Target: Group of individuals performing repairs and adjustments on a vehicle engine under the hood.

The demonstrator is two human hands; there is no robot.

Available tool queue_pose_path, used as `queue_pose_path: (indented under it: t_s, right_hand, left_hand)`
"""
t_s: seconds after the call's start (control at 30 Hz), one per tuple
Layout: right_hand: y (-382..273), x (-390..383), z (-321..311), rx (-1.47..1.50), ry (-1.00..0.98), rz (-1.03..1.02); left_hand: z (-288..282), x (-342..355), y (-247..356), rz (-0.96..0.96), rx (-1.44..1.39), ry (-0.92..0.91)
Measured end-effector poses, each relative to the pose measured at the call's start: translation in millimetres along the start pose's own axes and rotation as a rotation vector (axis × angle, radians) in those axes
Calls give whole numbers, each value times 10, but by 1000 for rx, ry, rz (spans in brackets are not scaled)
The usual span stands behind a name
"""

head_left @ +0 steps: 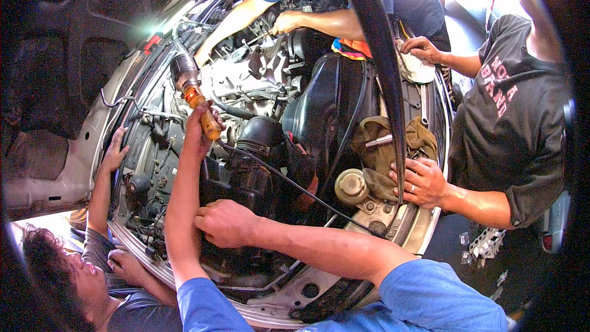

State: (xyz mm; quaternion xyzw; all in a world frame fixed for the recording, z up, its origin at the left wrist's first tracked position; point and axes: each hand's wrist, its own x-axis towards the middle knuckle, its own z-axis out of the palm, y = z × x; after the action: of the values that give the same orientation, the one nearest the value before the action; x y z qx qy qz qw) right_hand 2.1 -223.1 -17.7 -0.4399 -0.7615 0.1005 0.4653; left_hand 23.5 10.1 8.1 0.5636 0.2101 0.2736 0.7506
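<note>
My left hand [206, 124] is raised over the engine bay, its fingers wrapped round the orange handle of a corded work light [195, 95]. The lamp's dark hood points up and away, toward the engine [246, 74]. A black cord [289, 183] runs from the handle's lower end to the lower right. Below it, my right hand [226, 224] is curled into a loose fist beside my left forearm, over dark engine parts. Nothing shows in that fist; its fingertips seem to touch or nearly touch the forearm.
A co-worker [301, 0] reaches into the engine from the far side. Another person's hand [424, 181] rests by a brown rag [384, 141] and a round beige cap [351, 185] at right. At lower left another person [67, 283] leans in. A dark prop [381, 43] crosses the view; the raised hood [55, 86] stands left.
</note>
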Motion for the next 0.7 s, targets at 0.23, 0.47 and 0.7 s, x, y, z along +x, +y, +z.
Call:
queue_pose_path:
  t_s: [0.23,0.47,0.7]
  right_hand:
    - [-7,8,-14,-17,11,-14]
    - [5,3,23,2,-3,3]
    - [13,3,24,-7,10,-6]
  left_hand:
    - [-42,13,-8,16,4,-19]
    - [33,-9,9,13,32,23]
    - [44,-19,7,17,15,20]
